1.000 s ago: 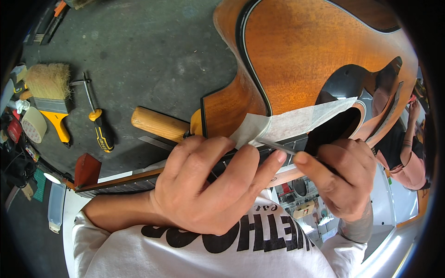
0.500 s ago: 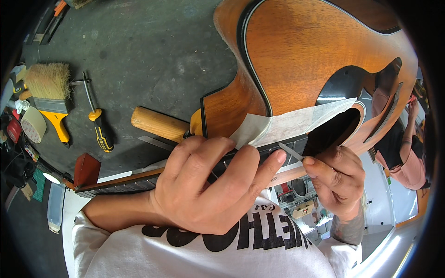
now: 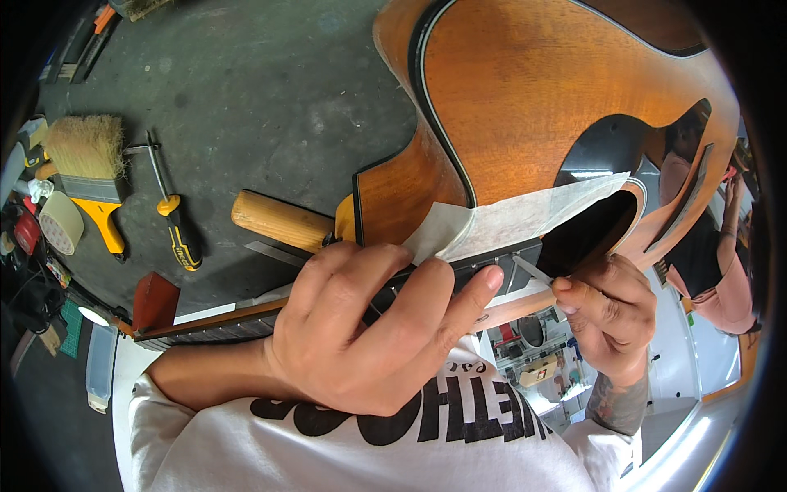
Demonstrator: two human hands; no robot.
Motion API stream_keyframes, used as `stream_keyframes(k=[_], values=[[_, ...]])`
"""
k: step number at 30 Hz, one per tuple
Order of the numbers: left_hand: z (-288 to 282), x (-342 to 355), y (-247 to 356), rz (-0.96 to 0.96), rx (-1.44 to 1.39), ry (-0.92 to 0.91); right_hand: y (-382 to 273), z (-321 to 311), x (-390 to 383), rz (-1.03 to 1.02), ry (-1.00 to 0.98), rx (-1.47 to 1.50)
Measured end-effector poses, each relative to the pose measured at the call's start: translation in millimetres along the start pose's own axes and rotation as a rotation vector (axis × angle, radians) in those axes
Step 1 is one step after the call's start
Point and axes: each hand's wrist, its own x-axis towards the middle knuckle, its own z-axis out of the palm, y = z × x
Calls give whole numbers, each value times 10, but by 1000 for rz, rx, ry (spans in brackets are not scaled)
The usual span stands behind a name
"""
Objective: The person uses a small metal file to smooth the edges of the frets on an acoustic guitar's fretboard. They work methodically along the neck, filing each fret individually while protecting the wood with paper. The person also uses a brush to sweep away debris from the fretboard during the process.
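An acoustic guitar (image 3: 508,98) with an orange-brown body lies across the bench, its dark fretboard (image 3: 467,266) running left in front of me. White masking tape (image 3: 512,223) covers the top along the fretboard's far side, beside the sound hole. My left hand (image 3: 369,328) is closed over the neck, fingers bent across it and the thumb stretched along the fretboard; the fingertips are partly hidden. Between thumb and fingers my right hand (image 3: 607,316) pinches a thin, flat, pale grey tool (image 3: 534,269). Its tip touches or hovers at the fretboard's end near the sound hole; I cannot tell which.
On the dark bench (image 3: 270,98) at left lie a wide yellow-handled brush (image 3: 94,176), a yellow-and-black screwdriver (image 3: 174,209) and a wooden handle (image 3: 279,220). A red-brown block (image 3: 154,299) stands by the neck's far left. Another person (image 3: 713,262) is at the right.
My right hand has moved right with the thin tool, whose tip has shifted from beside my left thumb toward the fretboard's end. My left hand has stayed nearly in place.
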Motion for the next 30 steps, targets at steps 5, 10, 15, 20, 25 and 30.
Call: stream_keyframes(k=[5,10,15,20,25,30], values=[[-17,-5,0,-6,4,-7,-34,39,25,-4,-15,6],[14,-5,19,-15,19,7,-64,76,165,-78,-22,-101],[-1,-25,0,-18,8,13,-262,-110,389,-159,-166,-320],[-3,0,1,-10,10,17,-98,-63,97,-89,-50,-192],[-12,-11,-17,14,20,11,-82,37,-16,-11,-18,-60],[-4,-14,-26,22,15,14,-78,104,129,-57,-3,-89]])
